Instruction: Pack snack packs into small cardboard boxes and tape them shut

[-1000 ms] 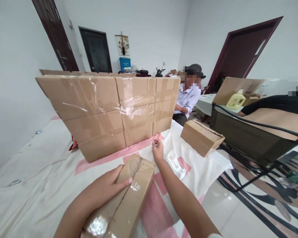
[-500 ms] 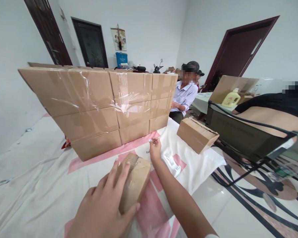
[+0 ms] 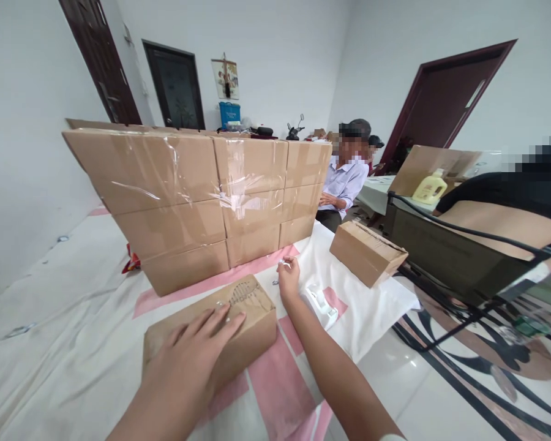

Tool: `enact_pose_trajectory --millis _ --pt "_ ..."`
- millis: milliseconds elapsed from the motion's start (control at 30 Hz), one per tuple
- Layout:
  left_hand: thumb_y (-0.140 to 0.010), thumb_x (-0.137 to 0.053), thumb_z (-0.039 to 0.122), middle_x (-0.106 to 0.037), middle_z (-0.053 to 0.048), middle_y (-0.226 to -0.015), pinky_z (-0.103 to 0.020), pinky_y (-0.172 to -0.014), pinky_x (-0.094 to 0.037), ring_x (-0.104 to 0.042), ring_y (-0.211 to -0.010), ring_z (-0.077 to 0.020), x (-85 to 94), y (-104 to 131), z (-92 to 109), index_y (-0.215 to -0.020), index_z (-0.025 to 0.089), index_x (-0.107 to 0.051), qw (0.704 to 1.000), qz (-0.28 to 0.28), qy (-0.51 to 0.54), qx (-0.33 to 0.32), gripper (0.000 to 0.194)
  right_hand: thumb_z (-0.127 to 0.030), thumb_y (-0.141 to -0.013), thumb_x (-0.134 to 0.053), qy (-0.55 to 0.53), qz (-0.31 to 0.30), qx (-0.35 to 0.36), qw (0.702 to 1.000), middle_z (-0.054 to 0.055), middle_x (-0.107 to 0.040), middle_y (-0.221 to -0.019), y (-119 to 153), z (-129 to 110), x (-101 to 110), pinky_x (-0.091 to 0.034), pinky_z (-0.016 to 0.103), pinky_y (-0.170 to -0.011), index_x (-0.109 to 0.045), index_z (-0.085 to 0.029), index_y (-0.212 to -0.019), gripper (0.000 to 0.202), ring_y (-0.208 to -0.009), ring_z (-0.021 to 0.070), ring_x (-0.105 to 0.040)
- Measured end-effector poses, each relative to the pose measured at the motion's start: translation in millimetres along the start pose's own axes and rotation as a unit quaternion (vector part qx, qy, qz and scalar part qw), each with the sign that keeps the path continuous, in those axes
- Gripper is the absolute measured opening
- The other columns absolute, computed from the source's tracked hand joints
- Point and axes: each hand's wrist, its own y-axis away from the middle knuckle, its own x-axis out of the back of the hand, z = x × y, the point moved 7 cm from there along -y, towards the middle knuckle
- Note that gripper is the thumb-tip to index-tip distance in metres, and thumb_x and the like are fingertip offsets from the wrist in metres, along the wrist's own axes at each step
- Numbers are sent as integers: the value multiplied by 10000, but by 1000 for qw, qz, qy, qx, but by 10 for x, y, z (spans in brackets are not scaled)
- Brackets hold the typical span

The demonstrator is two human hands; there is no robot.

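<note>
Lays the left hand (image 3: 188, 352) open and palm down across the top of a cardboard box (image 3: 257, 306), with fingers loosely spread rather than clamped. Covers the near middle of that box, leaving its dark printed marking (image 3: 244, 291) in sight between one and two o'clock from the hand. Cannot see the left thumb clearly.

Holds the right hand (image 3: 288, 271) at two o'clock from the left, just beyond the far right end of the box and apart from it. Pinches a small pale piece (image 3: 282, 263) between thumb and fingertips, too small to identify. Has the box at eight o'clock from this right hand, and a white tape dispenser (image 3: 322, 307) at four o'clock, just beside the forearm on the pink and white cloth (image 3: 82, 361).

Shows a second box (image 3: 365, 254) near three o'clock from the right hand, close to the cloth's edge. Faces a film-wrapped stack of boxes (image 3: 257, 211) at twelve o'clock from the left hand, with a person in a pale shirt (image 3: 349, 184) just past its right end.
</note>
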Motion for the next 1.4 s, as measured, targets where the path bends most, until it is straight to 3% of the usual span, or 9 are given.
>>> enact_pose_trajectory --millis 133,333,467,667,900,1033,1100,1267,1400 --pt "-829 -386 99 -306 38 -1633 -523 -1155 -396 -330 -1510 -250 23 -91 -142 -1537 382 -376 1000 11 2 21 762 -305 -747 -561 1 -6 7 1000 -16 -555 -800 69 -76 -30 -425 228 -483 -523 -217 -944 220 -597 119 -503" --pt "-843 -351 116 -380 17 -1610 -558 -1112 -415 -400 -1472 -282 33 -176 -373 -1518 371 -421 997 63 34 40 725 -332 -759 -632 2 -48 36 998 48 -621 -954 189 -194 -187 -534 301 -759 -575 -212 -905 197 -943 199 -593" --pt "-863 -363 169 -431 3 -1587 -559 -1093 -418 -424 -1452 -299 32 -168 -448 -1499 374 -454 993 101 60 25 675 -333 -766 -636 6 -80 31 996 38 -621 -900 246 -159 -283 -529 310 -748 -579 -212 -891 183 -879 194 -602" --pt "-905 -378 247 -443 -3 -1581 -560 -1111 -395 -415 -1456 -298 89 -152 -445 -1485 369 -474 993 89 78 24 601 -295 -749 -595 10 -114 17 993 26 -622 -854 339 -82 -355 -518 317 -750 -624 -201 -927 204 -841 192 -601" --pt "-938 -389 334 -442 -11 -1581 -569 -1137 -365 -394 -1469 -299 136 -142 -414 -1482 354 -481 993 74 84 25 551 -235 -698 -545 2 -114 3 993 19 -642 -838 347 -27 -368 -521 324 -749 -616 -202 -925 239 -798 190 -627" --pt "-938 -387 334 -443 -20 -1581 -573 -1134 -362 -400 -1464 -298 135 -141 -414 -1476 336 -491 993 81 82 23 547 -213 -697 -554 -2 -98 9 995 36 -667 -916 320 -64 -328 -524 330 -815 -626 -207 -926 240 -894 198 -636" --pt "-927 -384 292 -446 -9 -1580 -567 -1131 -365 -403 -1462 -289 116 -147 -421 -1468 335 -499 994 78 76 22 555 -212 -695 -557 -8 -94 6 995 55 -681 -983 319 -77 -317 -527 313 -776 -638 -202 -940 259 -886 193 -637" --pt "-901 -369 207 -468 -30 -1566 -552 -1103 -397 -435 -1437 -299 97 -167 -421 -1458 315 -516 991 111 71 22 586 -252 -716 -550 -36 -113 -28 993 86 -710 -1100 333 -83 -341 -418 258 -474 -631 -184 -1089 388 -499 95 -496" --pt "-878 -346 130 -505 -61 -1537 -520 -1056 -437 -496 -1383 -296 81 -173 -404 -1418 283 -560 992 109 42 42 600 -337 -766 -585 -73 -124 -45 989 112 -727 -1135 309 -219 -338 -392 258 -456 -607 -167 -1183 451 -441 74 -467"
